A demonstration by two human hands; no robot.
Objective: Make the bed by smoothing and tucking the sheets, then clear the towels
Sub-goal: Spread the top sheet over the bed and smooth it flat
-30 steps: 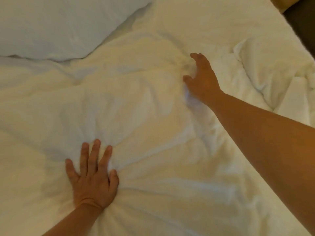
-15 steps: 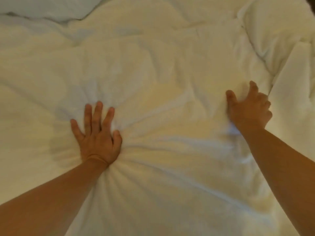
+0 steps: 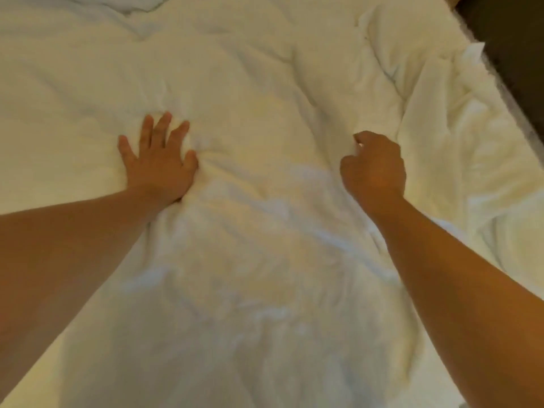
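Note:
A white, wrinkled sheet [image 3: 265, 201] covers the whole bed. My left hand [image 3: 159, 160] presses flat on it at the left, fingers spread, and creases fan out from the heel of the palm. My right hand [image 3: 374, 169] sits on the sheet to the right with knuckles up and fingers curled under. It seems to pinch a fold of the fabric between thumb and fingers. Both forearms reach in from the bottom corners.
Bunched white cloth [image 3: 441, 136] lies in folds along the right side of the bed; I cannot tell whether it is a towel or bedding. A pillow corner [image 3: 141, 2] shows at the top left. The bed's right edge [image 3: 497, 83] borders a dark floor.
My right hand has drawn back from far up the bed toward me and curled its fingers. My left hand stays pressed flat. The view has shifted down the bed, so the pillow is almost out of sight.

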